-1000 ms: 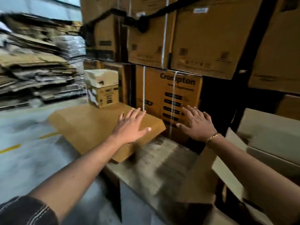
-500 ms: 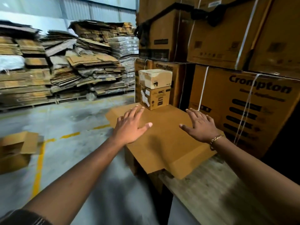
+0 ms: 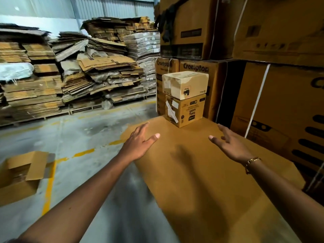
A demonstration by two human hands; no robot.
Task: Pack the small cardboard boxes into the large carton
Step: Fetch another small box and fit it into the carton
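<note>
Spreading wide and empty, left hand (image 3: pixel 140 142) and right hand (image 3: pixel 229 143) hover, perhaps touching the brown sheet (image 3: pixel 201 172).

A grey concrete floor (image 3: pixel 91 130) carries yellow painted lines (image 3: pixel 48 188) running toward 7 o'clock. At 10 o'clock, heaps of flattened cardboard (image 3: pixel 98 74) sit on low pallets before a corrugated metal wall (image 3: pixel 112 7), pale with daylight. From 1 to 3 o'clock rise stacked strapped printed cartons (image 3: pixel 280 95), dim in shadow.
</note>
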